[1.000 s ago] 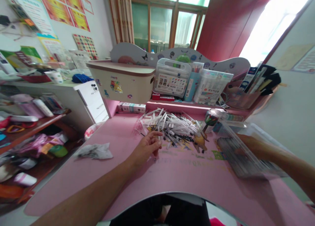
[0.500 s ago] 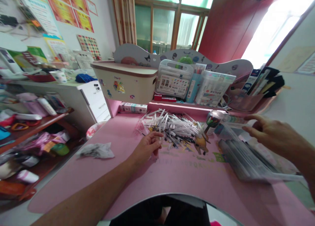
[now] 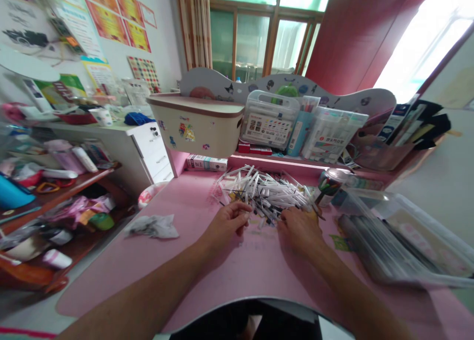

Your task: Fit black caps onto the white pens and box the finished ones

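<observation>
A loose heap of pen parts (image 3: 266, 188), white tubes mixed with thin black pieces, lies at the back of the pink desk (image 3: 255, 276). My left hand (image 3: 228, 222) rests at the heap's front left edge, thumb and fingertips pinched together. Whatever is in that pinch is too small to make out. At the front right edge of the heap is my right hand (image 3: 300, 230), its fingers bent down among the black pieces; the fingertips are partly hidden. To the right stands a clear plastic box (image 3: 402, 201) with many dark, slim pen-like items inside.
A pen-filled can (image 3: 331, 182) stands behind the heap's right end. Along the back shelf are a lidded cream bin (image 3: 198, 127), a marker case (image 3: 269, 122) and a pen holder (image 3: 385, 152). A crumpled white tissue (image 3: 157, 226) lies at left.
My right hand has moved left from above the clear box to the front right of the heap. My left hand keeps its pinch by the heap. The view has shifted slightly.
</observation>
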Action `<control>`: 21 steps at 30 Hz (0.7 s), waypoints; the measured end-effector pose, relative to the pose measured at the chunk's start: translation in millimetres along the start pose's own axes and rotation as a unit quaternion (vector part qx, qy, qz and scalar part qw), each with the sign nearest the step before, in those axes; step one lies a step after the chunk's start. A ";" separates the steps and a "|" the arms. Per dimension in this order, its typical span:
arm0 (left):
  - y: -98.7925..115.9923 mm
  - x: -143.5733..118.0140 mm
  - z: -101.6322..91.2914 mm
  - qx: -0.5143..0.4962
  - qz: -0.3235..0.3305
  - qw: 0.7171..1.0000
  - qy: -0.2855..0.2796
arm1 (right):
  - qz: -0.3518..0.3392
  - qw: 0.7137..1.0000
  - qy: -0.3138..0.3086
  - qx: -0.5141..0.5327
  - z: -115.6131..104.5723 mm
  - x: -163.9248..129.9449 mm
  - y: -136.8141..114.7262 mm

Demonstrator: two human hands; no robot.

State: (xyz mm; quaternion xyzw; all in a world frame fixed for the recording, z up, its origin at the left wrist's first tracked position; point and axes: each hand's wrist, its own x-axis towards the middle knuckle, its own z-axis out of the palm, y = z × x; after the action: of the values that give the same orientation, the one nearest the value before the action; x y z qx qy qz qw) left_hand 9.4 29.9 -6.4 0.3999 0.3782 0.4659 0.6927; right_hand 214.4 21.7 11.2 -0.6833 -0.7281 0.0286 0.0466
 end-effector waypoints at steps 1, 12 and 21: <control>-0.5 -0.3 0.2 -0.001 -0.008 1.000 -0.003 | 0.008 1.000 0.010 0.003 4.2 0.2 0.3; -2.6 0.1 0.2 0.009 -0.026 1.000 0.001 | 0.006 0.995 0.014 0.094 11.3 -2.2 7.7; -2.4 -0.6 1.9 0.003 -0.023 1.000 0.006 | 0.006 0.984 0.050 0.173 6.4 -3.3 14.0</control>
State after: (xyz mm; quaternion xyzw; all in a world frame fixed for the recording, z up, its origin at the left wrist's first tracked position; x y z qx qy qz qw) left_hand 11.8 28.4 -7.8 0.3902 0.3930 0.4515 0.6996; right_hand 227.8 19.5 3.3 -0.6698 -0.7050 0.1200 0.1998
